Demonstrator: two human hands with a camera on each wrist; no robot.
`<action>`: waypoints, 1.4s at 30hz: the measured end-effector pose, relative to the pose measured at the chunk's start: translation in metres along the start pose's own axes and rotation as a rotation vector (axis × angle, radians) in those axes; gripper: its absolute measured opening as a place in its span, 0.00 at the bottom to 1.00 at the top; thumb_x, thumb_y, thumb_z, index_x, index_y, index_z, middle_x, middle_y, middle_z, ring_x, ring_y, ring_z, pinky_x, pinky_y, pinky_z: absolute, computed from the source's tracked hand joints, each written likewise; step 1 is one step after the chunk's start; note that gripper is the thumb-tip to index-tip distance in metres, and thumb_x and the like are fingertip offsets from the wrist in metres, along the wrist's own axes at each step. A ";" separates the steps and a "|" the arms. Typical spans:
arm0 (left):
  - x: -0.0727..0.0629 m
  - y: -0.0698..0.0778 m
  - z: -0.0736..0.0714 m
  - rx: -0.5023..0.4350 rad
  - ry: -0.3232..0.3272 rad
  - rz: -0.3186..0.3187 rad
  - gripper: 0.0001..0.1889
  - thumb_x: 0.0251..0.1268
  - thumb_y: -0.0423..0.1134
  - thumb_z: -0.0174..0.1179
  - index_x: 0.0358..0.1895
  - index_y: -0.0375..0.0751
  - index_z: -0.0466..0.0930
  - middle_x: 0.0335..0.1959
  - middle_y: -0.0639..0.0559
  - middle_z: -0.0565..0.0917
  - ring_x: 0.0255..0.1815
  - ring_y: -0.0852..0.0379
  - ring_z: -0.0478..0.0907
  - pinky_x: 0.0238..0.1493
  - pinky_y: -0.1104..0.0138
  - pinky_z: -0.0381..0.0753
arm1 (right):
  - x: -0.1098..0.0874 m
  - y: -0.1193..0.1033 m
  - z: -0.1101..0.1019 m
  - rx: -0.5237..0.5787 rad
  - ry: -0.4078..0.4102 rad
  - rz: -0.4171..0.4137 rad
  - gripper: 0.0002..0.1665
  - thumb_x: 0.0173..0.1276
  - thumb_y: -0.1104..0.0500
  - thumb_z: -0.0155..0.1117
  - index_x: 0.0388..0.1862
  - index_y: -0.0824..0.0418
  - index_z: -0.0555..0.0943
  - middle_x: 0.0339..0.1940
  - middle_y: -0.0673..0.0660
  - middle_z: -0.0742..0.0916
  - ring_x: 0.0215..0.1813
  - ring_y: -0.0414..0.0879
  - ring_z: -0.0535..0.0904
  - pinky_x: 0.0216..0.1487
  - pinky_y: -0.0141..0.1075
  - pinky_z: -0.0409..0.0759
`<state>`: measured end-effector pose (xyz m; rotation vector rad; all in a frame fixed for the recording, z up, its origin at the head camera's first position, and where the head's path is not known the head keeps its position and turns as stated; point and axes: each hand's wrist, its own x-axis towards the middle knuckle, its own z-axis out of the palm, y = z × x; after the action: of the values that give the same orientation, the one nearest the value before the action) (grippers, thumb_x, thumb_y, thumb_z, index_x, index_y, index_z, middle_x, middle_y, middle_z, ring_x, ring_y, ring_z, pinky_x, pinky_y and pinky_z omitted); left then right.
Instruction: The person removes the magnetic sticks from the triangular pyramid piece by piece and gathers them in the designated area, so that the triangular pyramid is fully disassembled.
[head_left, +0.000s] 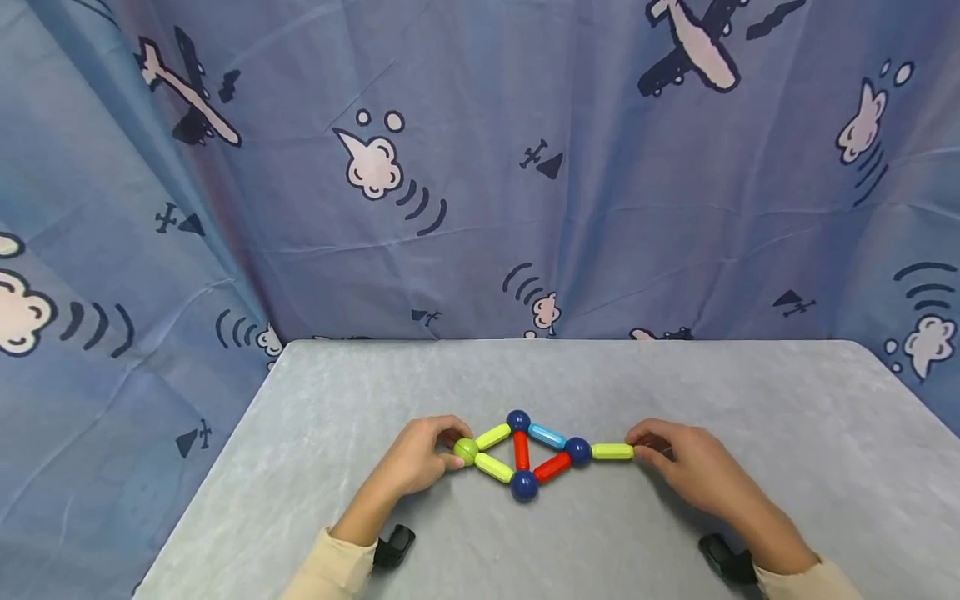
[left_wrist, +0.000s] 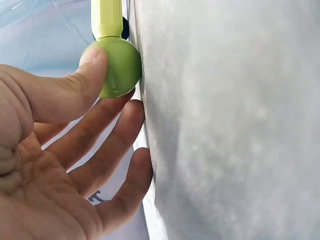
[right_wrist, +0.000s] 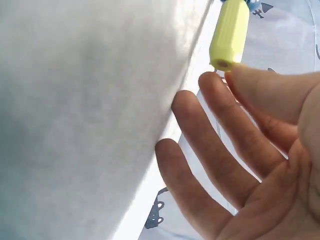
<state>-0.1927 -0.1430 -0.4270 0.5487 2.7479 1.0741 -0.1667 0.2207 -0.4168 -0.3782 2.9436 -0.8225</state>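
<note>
A diamond of magnetic rods and balls lies on the table, a red rod (head_left: pixel 521 450) crossing its middle. My left hand (head_left: pixel 423 457) pinches the green ball (head_left: pixel 466 452) at the left corner; in the left wrist view the thumb presses that ball (left_wrist: pixel 123 67). Dark blue balls sit at the top (head_left: pixel 518 421), bottom (head_left: pixel 524 485) and right (head_left: pixel 578 451) corners. From the right corner a yellow-green rod (head_left: pixel 612 452) sticks out sideways. My right hand (head_left: pixel 690 467) pinches its free end, thumb at the tip of the rod (right_wrist: pixel 229 35) in the right wrist view.
Two yellow-green rods, a light blue rod (head_left: pixel 547 436) and another red rod (head_left: pixel 553 467) form the sides. The grey-white table (head_left: pixel 375 379) meets a blue patterned curtain (head_left: pixel 465 208) behind and at the sides. Dark wrist devices show near both sleeves.
</note>
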 end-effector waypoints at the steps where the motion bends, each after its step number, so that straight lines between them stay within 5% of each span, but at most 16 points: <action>1: 0.001 0.000 -0.001 0.002 0.002 -0.003 0.15 0.56 0.30 0.71 0.47 0.44 0.84 0.43 0.52 0.87 0.48 0.54 0.83 0.54 0.56 0.80 | 0.001 -0.001 -0.001 0.002 0.002 -0.004 0.09 0.69 0.58 0.66 0.47 0.53 0.84 0.44 0.51 0.89 0.42 0.47 0.85 0.43 0.45 0.83; 11: 0.002 0.002 0.001 0.013 -0.029 -0.016 0.15 0.58 0.32 0.70 0.48 0.45 0.84 0.44 0.54 0.87 0.49 0.54 0.82 0.55 0.56 0.79 | 0.010 -0.007 0.002 -0.026 -0.085 -0.025 0.14 0.61 0.56 0.74 0.46 0.50 0.85 0.43 0.46 0.88 0.43 0.42 0.82 0.47 0.47 0.81; 24: 0.007 0.007 -0.004 0.040 0.011 -0.018 0.14 0.58 0.32 0.71 0.46 0.47 0.84 0.42 0.54 0.86 0.47 0.55 0.82 0.53 0.57 0.79 | 0.019 -0.012 -0.002 -0.065 -0.039 -0.056 0.13 0.62 0.59 0.73 0.46 0.53 0.86 0.41 0.47 0.88 0.40 0.40 0.79 0.43 0.43 0.79; 29: 0.008 0.007 0.001 0.045 0.003 -0.023 0.14 0.58 0.33 0.71 0.47 0.47 0.84 0.42 0.54 0.86 0.47 0.55 0.82 0.54 0.57 0.79 | 0.015 -0.018 0.000 -0.088 -0.040 -0.068 0.19 0.62 0.56 0.73 0.52 0.56 0.84 0.49 0.53 0.87 0.48 0.48 0.82 0.48 0.49 0.81; 34: 0.001 0.005 0.007 0.046 -0.021 -0.045 0.14 0.58 0.33 0.71 0.47 0.48 0.84 0.42 0.55 0.86 0.47 0.56 0.81 0.52 0.59 0.79 | 0.011 -0.049 0.008 -0.130 -0.002 -0.114 0.21 0.63 0.54 0.72 0.55 0.55 0.83 0.54 0.55 0.86 0.59 0.56 0.81 0.58 0.56 0.78; 42: -0.001 0.005 0.001 0.044 -0.024 -0.046 0.14 0.59 0.35 0.70 0.49 0.47 0.84 0.44 0.54 0.86 0.47 0.55 0.82 0.52 0.58 0.80 | 0.027 -0.107 0.044 -0.093 -0.034 -0.277 0.17 0.63 0.53 0.73 0.50 0.53 0.84 0.47 0.49 0.86 0.52 0.47 0.79 0.54 0.46 0.79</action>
<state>-0.1899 -0.1388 -0.4244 0.4984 2.7551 0.9932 -0.1644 0.1032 -0.3983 -0.8121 2.9448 -0.6951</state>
